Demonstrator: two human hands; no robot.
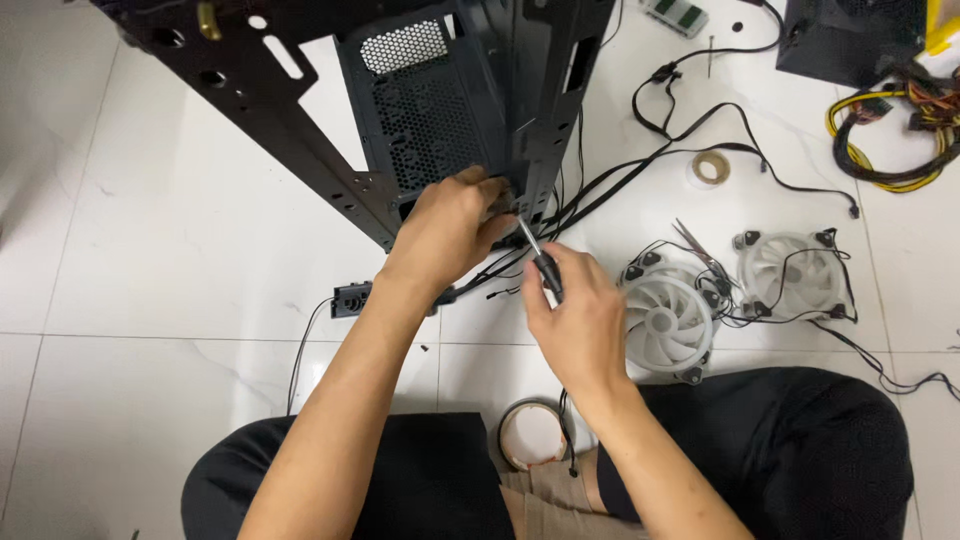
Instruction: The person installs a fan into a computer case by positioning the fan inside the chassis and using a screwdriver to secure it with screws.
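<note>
Nearest us, a tape roll lies on the floor between our knees. Our right hand is clenched round a screwdriver, tip aimed at the case's lower edge. Our left hand grips that edge of the case, w/ black cables trailing out of it. Right of the hands: two white fans, scissors across them. Further back, a small tape roll. Far right corner: a black box w/ yellow wires spilling out beside it.
</note>
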